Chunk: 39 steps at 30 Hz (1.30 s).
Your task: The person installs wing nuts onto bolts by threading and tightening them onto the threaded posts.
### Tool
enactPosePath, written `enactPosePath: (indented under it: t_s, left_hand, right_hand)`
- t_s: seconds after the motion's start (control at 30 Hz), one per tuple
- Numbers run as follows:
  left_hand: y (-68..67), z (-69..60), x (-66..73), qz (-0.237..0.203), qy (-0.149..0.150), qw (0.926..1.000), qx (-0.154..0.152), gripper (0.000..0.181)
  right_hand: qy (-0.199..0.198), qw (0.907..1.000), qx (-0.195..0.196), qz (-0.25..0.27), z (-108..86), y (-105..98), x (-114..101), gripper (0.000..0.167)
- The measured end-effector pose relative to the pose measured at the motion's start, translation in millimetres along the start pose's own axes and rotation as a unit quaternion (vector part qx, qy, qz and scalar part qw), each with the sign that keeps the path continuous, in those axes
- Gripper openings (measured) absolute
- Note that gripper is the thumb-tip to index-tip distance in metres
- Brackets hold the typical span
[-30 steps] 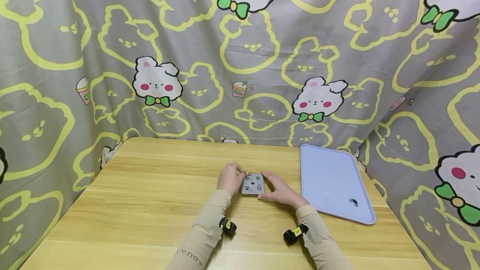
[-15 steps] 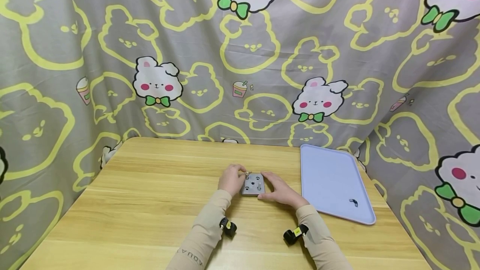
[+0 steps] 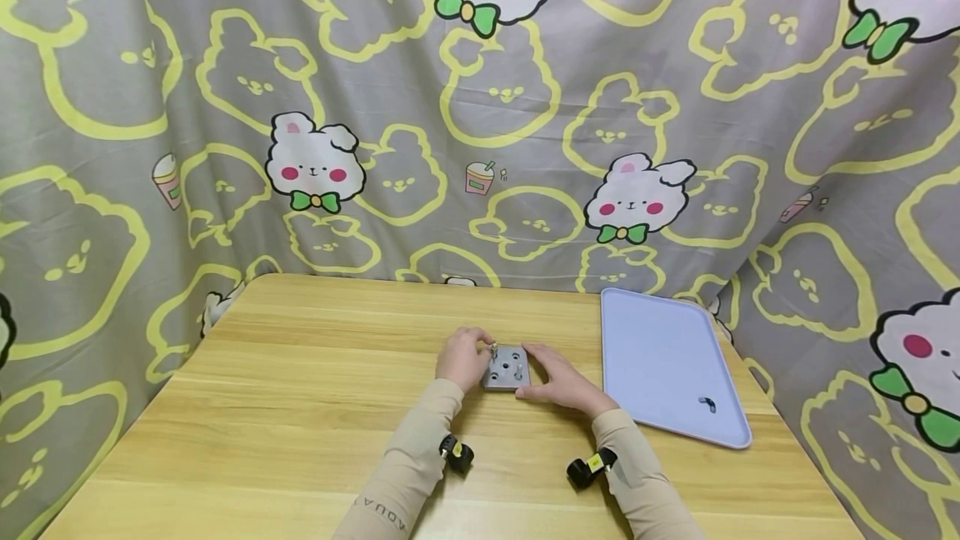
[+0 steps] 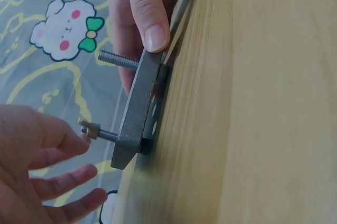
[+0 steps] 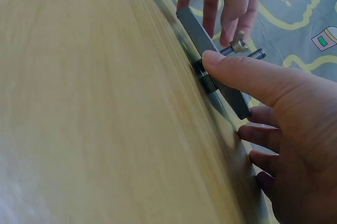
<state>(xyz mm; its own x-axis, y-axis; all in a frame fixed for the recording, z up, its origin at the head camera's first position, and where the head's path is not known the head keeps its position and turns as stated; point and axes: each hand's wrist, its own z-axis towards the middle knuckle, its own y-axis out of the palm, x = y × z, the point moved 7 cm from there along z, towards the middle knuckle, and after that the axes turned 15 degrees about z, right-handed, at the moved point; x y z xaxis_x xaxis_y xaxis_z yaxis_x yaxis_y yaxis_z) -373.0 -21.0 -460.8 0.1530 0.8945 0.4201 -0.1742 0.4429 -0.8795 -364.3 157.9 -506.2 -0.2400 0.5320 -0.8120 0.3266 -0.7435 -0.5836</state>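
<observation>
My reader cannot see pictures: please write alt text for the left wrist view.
One finger of the left hand is at the nut on a bolt in a metal plate, which the right hand holds. A second bolt shows bare thread. Wooden table at right, patterned curtain at left.

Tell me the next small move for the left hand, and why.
Probably spin the brass-coloured metal wing nut down its threaded steel bolt with the left hand. The nut sits near the bolt's free end with bare shaft below it, a left fingertip is right at it, and the right hand holds the square grey metal plate.
</observation>
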Motion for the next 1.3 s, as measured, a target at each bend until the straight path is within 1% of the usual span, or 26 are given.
enactPosePath:
  t_s: [0.07,0.13,0.2,0.27,0.43,0.5,0.57,0.7,0.87,0.97,1.03,1.1,1.2,1.23,1.3]
  left_hand:
    - [0.9,-0.7,1.7,-0.001,0.011,0.9999,-0.011,0.015]
    - [1.7,-1.1,2.8,-0.005,0.016,0.9997,-0.020,0.018]
    - [2.9,-1.0,2.5,-0.005,0.015,0.9997,-0.020,0.017]
    - [4.2,-0.5,0.9,-0.003,0.007,0.9999,-0.015,0.015]
    - [2.9,1.7,-5.7,0.002,-0.027,0.9995,0.014,0.006]
    - [1.1,2.1,-7.1,0.001,-0.033,0.9992,0.023,0.010]
    - [0.2,1.9,-6.9,0.003,-0.032,0.9992,0.025,0.011]
    - [1.7,1.3,-4.1,0.004,-0.016,0.9998,0.009,0.003]
    - [6.1,0.7,-0.9,-0.003,0.002,0.9998,-0.022,0.017]
    - [7.4,0.7,-0.1,-0.004,0.007,0.9996,-0.027,0.017]
    - [7.4,1.1,-1.0,-0.001,0.004,0.9998,-0.022,0.016]
    - [6.2,1.5,-2.5,0.003,-0.003,1.0000,-0.008,0.014]
    - [3.6,2.4,-6.0,0.006,-0.022,0.9997,0.011,0.007]
    - [2.5,2.5,-6.9,0.004,-0.028,0.9995,0.015,0.006]
    - [1.2,2.9,-8.4,0.002,-0.038,0.9991,0.019,0.011]
  right_hand:
    - [-0.002,1.0000,0.000,0.000,-0.1,0.0,-0.6,0.092]
    - [-0.002,1.0000,-0.001,-0.002,-0.2,0.1,-0.9,0.091]
    - [-0.002,1.0000,-0.001,-0.002,-0.3,0.1,-0.9,0.091]
    - [-0.001,1.0000,-0.002,-0.003,-0.4,0.1,-0.7,0.091]
    - [-0.002,1.0000,-0.001,-0.002,0.1,0.1,-0.1,0.092]
    - [-0.002,1.0000,-0.001,-0.001,0.1,0.1,-0.1,0.092]
    - [-0.003,1.0000,0.000,-0.001,-0.2,0.0,-0.4,0.092]
    - [-0.004,1.0000,0.000,0.001,-0.6,-0.3,-1.3,0.092]
    - [-0.005,1.0000,-0.002,0.003,-0.6,-0.1,-1.3,0.091]
    - [-0.006,1.0000,-0.003,0.001,-0.1,0.2,-0.9,0.090]
    - [-0.007,1.0000,-0.004,-0.002,0.4,0.3,-0.5,0.090]
    - [-0.008,1.0000,-0.004,-0.002,0.8,0.4,-0.3,0.091]
    - [-0.009,1.0000,-0.002,-0.002,1.0,0.1,-0.5,0.092]
    - [-0.009,1.0000,-0.002,-0.002,0.9,0.0,-0.6,0.092]
    - [-0.009,1.0000,-0.001,0.000,0.8,-0.2,-0.9,0.092]
